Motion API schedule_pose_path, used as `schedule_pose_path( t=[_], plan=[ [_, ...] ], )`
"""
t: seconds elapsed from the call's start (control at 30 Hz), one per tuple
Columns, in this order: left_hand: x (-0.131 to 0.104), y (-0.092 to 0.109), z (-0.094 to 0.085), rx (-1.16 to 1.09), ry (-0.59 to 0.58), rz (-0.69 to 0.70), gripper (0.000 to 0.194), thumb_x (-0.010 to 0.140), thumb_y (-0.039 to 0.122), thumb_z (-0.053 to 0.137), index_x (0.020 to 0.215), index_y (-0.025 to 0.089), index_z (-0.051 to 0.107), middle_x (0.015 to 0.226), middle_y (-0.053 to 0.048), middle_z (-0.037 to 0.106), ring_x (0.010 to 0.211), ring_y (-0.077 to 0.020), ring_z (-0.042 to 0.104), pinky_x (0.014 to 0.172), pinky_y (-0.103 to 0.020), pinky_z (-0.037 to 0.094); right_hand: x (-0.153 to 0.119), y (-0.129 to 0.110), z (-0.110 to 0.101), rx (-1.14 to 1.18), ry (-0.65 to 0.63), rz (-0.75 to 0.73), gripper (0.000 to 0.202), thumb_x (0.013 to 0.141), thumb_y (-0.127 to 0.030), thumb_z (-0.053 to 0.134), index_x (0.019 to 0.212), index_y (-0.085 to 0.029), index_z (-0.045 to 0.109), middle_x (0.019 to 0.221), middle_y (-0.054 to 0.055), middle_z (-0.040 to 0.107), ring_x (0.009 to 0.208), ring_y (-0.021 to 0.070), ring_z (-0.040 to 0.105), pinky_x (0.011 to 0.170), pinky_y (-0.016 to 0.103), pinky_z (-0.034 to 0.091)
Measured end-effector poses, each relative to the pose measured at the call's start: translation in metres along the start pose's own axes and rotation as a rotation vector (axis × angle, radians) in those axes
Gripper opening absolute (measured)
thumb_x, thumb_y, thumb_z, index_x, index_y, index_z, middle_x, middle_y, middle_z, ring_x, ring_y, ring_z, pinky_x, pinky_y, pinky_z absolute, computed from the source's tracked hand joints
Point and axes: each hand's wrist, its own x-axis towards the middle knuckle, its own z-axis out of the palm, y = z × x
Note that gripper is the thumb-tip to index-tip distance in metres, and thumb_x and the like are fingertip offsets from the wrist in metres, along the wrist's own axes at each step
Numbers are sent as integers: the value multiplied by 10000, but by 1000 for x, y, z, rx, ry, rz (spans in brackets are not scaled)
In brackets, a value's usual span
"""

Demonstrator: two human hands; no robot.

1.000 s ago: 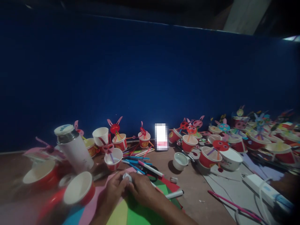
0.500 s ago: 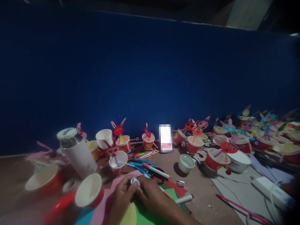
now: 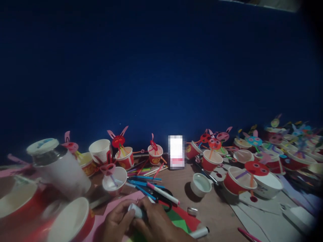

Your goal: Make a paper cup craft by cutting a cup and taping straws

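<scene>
Close to the table's front, my left hand [image 3: 116, 220] and my right hand [image 3: 158, 218] meet around a small white cylindrical piece [image 3: 136, 210]. Fingers of both hands are closed on it, and its lower part is hidden. Under the hands lie sheets of coloured paper, among them a pink sheet [image 3: 131, 199] and a green sheet [image 3: 179, 224]. Just beyond my right hand are a white marker with a pink cap [image 3: 164, 194] and black-handled scissors [image 3: 169, 203]. A capped white marker [image 3: 200, 232] lies to the right.
A white jar [image 3: 60, 171] and red paper cups [image 3: 73, 220] stand left. Further back are stacked cups [image 3: 100, 150], a lit phone [image 3: 176, 151] and a small white bowl [image 3: 201, 185]. Several cups with paper animal figures [image 3: 256, 168] crowd the right, before a blue wall [image 3: 161, 67].
The view has tilted down and come closer, so the left-side cups and jar sit further left. Both hands still hold the white piece, now turned so that more of its side shows.
</scene>
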Motion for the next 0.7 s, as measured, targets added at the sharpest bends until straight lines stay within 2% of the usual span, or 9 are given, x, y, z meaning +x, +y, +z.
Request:
schedule_pose_path(
  t=[0.13, 0.33, 0.57, 0.7],
  plan=[
    [3, -6, -8, 12, -59, -40, 422, 593, 439, 696, 921, 177, 658, 480, 32, 539, 431, -94, 461, 425, -190, 385, -1, 3, -4, 19, -24, -27, 278, 801, -388, 466, 1051, -272, 507, 906, 48, 617, 792, 216, 564, 625, 276, 398],
    [4, -6, -9, 57, -31, -61, 464, 581, 469, 687, 944, 180, 667, 455, 33, 524, 415, -104, 447, 418, -206, 380, -1, -5, -7, 28, -39, -51, 279, 831, -370, 435, 1100, -323, 490, 937, 26, 615, 816, 208, 562, 680, 289, 414],
    [-5, 7, -1, -27, -10, -49, 546, 535, 450, 723, 1000, 177, 638, 508, 20, 556, 449, -110, 461, 425, -207, 380, 1, -9, -10, 40, -44, -74, 235, 861, -343, 401, 1064, -293, 509, 927, 15, 614, 811, 184, 561, 690, 263, 416],
    [-7, 12, 0, -78, -11, -7, 452, 581, 426, 709, 949, 175, 633, 465, 41, 509, 454, -106, 471, 435, -196, 384, 2, -6, -8, 33, -9, -109, 234, 864, -347, 408, 1041, -238, 514, 925, 27, 610, 825, 173, 552, 700, 249, 398]
  ],
)
